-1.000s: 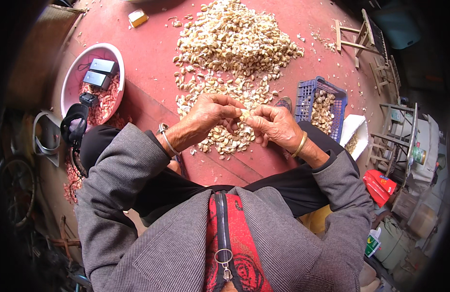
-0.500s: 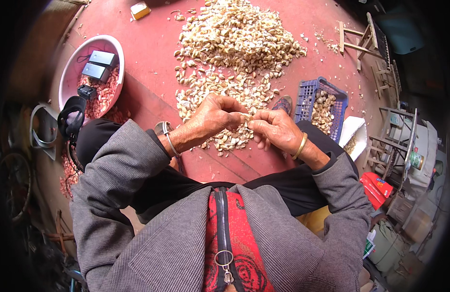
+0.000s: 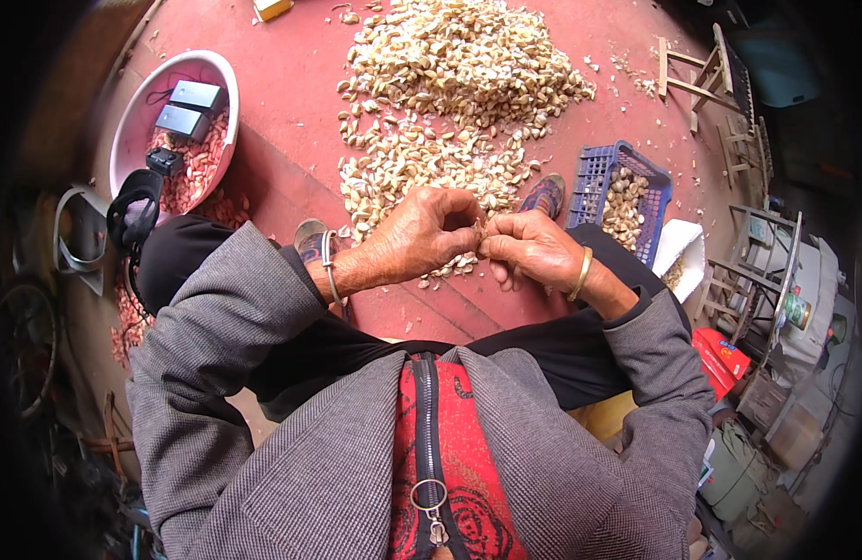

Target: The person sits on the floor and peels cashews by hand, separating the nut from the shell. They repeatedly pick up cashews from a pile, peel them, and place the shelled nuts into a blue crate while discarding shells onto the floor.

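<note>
My left hand [image 3: 429, 233] and my right hand [image 3: 532, 248] meet fingertip to fingertip in front of me. Both are closed in a pinch around one small pale piece [image 3: 480, 227], mostly covered by the fingers. Just beyond them, a big heap of cream-coloured, curved, clove-like pieces [image 3: 468, 65] covers the red floor. A thinner spread of the same pieces [image 3: 394, 182] reaches toward my hands. Whether they are garlic cloves or shells, I cannot tell.
At the left stands a pale tub [image 3: 228, 79] holding pink kernels and dark boxes [image 3: 184, 121]. At the right, a blue plastic crate [image 3: 591, 177] contains similar pale pieces, beside a white container [image 3: 685, 245]. Wooden stools [image 3: 706, 79] stand farther right. My feet flank the spread.
Both hands stay pinched together, with the left fingers now curled further over the small piece, which shows less. The whole scene has shifted slightly in the picture.
</note>
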{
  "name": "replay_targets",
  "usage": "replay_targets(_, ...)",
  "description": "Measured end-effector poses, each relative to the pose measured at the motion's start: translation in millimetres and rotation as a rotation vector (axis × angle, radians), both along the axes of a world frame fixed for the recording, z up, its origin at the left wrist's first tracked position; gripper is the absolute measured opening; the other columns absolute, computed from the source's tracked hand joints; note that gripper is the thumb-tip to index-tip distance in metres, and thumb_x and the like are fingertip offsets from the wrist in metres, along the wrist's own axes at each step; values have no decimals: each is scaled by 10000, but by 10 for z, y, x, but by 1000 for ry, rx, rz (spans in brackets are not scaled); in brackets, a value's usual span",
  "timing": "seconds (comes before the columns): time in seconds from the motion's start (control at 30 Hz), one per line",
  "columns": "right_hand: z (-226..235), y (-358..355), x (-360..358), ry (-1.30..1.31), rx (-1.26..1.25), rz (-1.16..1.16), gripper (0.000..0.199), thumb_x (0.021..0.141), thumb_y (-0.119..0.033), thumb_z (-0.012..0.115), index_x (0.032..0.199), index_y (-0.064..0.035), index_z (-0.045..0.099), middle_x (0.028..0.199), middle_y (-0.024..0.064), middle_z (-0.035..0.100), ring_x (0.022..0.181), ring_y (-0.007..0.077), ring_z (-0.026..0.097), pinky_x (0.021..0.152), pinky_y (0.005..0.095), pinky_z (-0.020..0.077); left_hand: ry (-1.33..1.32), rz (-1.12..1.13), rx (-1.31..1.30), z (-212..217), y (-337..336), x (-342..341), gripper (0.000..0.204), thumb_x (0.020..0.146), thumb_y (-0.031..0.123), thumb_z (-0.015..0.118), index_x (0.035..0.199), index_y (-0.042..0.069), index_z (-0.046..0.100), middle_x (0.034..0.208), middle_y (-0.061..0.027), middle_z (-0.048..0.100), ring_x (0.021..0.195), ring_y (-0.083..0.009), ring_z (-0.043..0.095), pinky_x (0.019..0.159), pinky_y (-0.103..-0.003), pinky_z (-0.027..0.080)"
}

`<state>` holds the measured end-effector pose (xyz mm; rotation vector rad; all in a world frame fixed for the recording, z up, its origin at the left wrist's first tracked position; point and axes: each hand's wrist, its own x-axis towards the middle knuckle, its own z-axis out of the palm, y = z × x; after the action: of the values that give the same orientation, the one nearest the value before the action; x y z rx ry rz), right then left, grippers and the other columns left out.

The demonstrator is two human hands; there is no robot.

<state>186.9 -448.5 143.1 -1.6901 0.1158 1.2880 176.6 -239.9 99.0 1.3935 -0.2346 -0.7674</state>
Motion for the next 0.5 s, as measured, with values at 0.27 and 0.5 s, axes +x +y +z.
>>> replay_targets(0.27,81,23,82,-102,-4,-84,199,887,-187,559,797,-24,629,611,20,579,535,93,572,474,229,434,411,-1,-174,-28,85,50,141,841,82,662,945,-11,642,798,-55,667,669,-127,642,638,-253,521)
replay_targets(0.5,100,68,63,-157,7,-55,216,899,-206,566,795,-24,623,615,21,579,536,94,574,476,232,451,598,-22,-335,-114,122,54,140,855,37,634,985,-16,621,870,-82,673,690,-173,660,696,-308,557)
